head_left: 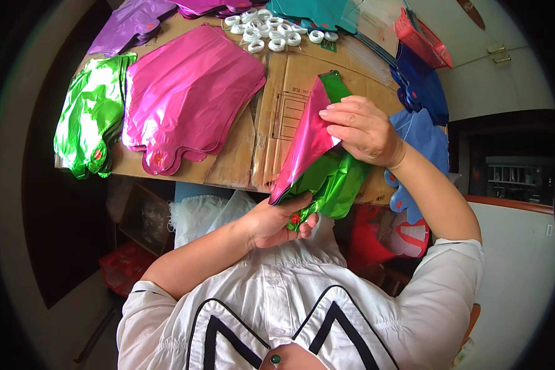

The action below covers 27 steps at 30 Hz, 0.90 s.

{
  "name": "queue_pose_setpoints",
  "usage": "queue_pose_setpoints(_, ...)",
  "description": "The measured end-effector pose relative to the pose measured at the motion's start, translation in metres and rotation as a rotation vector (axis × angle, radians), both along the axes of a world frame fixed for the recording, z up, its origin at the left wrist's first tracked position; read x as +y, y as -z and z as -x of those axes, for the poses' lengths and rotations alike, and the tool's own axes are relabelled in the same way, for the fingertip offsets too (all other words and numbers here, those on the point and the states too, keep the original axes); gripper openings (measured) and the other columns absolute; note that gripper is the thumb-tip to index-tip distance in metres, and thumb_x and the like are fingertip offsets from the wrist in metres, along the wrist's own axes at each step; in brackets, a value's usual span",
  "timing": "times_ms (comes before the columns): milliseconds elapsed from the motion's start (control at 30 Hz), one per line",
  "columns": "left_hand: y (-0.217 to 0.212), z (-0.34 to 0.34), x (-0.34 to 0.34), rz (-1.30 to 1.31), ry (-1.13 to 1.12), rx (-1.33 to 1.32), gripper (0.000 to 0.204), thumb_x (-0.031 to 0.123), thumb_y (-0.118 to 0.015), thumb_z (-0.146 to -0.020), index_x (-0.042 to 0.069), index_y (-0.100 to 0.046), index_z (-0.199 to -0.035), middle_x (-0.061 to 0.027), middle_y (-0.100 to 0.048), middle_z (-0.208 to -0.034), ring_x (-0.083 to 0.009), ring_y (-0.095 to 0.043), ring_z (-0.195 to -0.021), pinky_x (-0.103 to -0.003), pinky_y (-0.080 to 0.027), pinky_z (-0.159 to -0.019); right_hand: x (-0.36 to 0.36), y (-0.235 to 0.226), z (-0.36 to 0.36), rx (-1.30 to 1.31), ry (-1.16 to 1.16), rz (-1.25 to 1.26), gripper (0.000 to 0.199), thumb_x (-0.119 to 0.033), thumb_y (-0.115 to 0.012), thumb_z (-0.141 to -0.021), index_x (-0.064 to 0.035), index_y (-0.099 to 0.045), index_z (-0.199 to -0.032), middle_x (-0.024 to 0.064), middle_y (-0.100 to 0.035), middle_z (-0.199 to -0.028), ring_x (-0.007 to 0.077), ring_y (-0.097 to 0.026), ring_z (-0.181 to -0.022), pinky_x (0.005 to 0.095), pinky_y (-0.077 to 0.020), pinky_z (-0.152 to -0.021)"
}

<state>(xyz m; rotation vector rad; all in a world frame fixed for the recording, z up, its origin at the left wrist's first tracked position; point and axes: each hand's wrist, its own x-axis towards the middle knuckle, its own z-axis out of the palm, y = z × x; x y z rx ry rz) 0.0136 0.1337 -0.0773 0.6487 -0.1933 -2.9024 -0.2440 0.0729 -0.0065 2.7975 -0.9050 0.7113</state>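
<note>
Over the near edge of the cardboard I hold a green foil balloon [333, 185], flat and uninflated, with a folded pink foil balloon [305, 145] lying across it. My left hand [283, 221] grips their lower end, thumb on top, beside a red spot on the green foil. Higher up, my right hand [367, 129] bends over the foil, its fingertips on the edge of the pink fold and its thumb hidden. A strip of green shows above the pink one near the top.
The cardboard [240, 148] bears a pink stack of foil balloons [191, 92], a green stack [89, 111] and a purple stack [129, 24]. White ribbon rolls [276, 44] lie at the back beside teal foil [314, 12]. Blue foil balloons [422, 142] hang at the right; a red basket [422, 40] stands behind.
</note>
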Motion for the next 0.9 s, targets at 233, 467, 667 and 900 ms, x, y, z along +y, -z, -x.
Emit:
queue_pose_setpoints(233, -0.001, -0.001, -0.001, -0.018, 0.011, 0.004, 0.022, 0.028, -0.058, -0.1, 0.007, -0.054, -0.107, -0.007, -0.061, -0.083, -0.0165, -0.056, -0.073, -0.03, -0.047, -0.065, -0.007, -0.019, -0.01, -0.205, 0.03, -0.178, 0.032, 0.007, -0.07, -0.068, -0.0058, -0.069, -0.097, 0.0107, -0.071, -0.109, 0.0259, -0.071, -0.084, 0.0326, -0.0568, -0.071)
queue_pose_setpoints(467, 0.001, 0.0, -0.001, -0.03, 0.021, -0.009, 0.022, 0.028, -0.056, -0.101, 0.007, -0.054, -0.107, -0.0071, -0.061, -0.083, -0.017, -0.056, -0.072, -0.03, -0.048, -0.066, -0.015, -0.002, 0.007, -0.125, -0.069, -0.151, 0.03, 0.005, -0.071, -0.071, -0.005, -0.065, -0.098, 0.012, -0.071, -0.109, 0.0277, -0.071, -0.093, 0.0357, -0.0585, -0.08)
queue_pose_setpoints(667, 0.003, -0.001, 0.001, -0.01, 0.018, -0.007, 0.024, 0.029, -0.057, -0.1, 0.006, -0.055, -0.106, -0.0072, -0.061, -0.084, -0.0166, -0.056, -0.071, -0.031, -0.049, -0.067, -0.017, 0.012, 0.016, -0.039, -0.077, -0.155, 0.023, 0.004, -0.071, -0.072, -0.0035, -0.066, -0.094, 0.0104, -0.071, -0.109, 0.0282, -0.07, -0.096, 0.0364, -0.0583, -0.083)
queue_pose_setpoints(900, 0.005, 0.0, 0.002, -0.046, 0.001, -0.014, 0.019, 0.026, -0.057, -0.1, 0.008, -0.053, -0.101, -0.0093, -0.061, -0.081, -0.0204, -0.056, -0.072, -0.036, -0.047, -0.069, -0.021, 0.012, 0.014, -0.031, -0.083, -0.17, 0.02, 0.003, -0.069, -0.072, -0.0036, -0.067, -0.091, 0.0098, -0.071, -0.107, 0.0293, -0.069, -0.097, 0.0365, -0.0578, -0.084)
